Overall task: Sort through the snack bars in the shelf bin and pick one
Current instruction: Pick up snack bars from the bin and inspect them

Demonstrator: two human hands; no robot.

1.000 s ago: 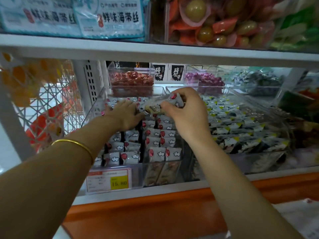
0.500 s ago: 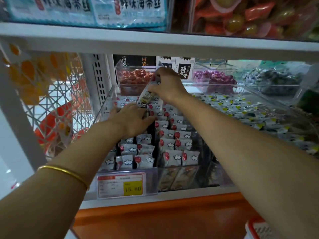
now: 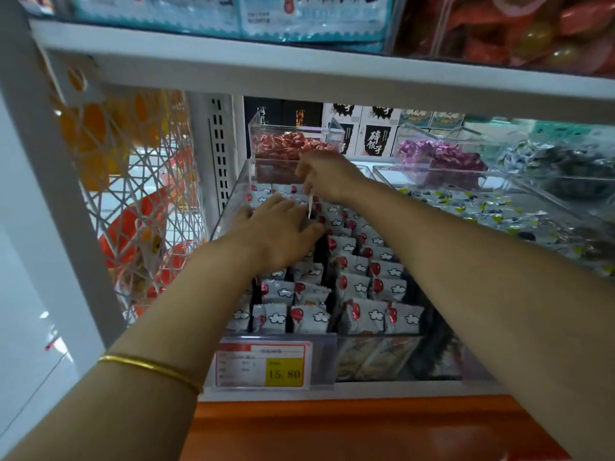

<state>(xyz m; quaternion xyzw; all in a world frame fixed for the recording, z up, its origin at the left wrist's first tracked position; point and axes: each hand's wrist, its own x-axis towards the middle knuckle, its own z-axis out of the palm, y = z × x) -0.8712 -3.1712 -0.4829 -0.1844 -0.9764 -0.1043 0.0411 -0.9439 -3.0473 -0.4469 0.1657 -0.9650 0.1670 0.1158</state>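
A clear shelf bin (image 3: 233, 201) holds rows of white snack bars (image 3: 362, 316) printed with red fruit and clouds. My left hand (image 3: 283, 234) lies flat on the bars in the back left rows, fingers spread. My right hand (image 3: 327, 176) reaches over the far end of the bin and pinches one snack bar (image 3: 310, 204), which hangs edge-on below the fingers, just above the rows. Most of that bar is hidden by my fingers.
A yellow price tag (image 3: 284, 372) reading 15.80 sits on the bin's front. Behind stand a bin of red candies (image 3: 283, 146) and one of purple candies (image 3: 442, 154). Another bin of wrapped snacks (image 3: 492, 211) lies right. The upper shelf (image 3: 299, 69) hangs close overhead.
My right hand carried the bar from over the middle rows to the bin's far end and lowered it toward the bars. My left hand slid a little further back.
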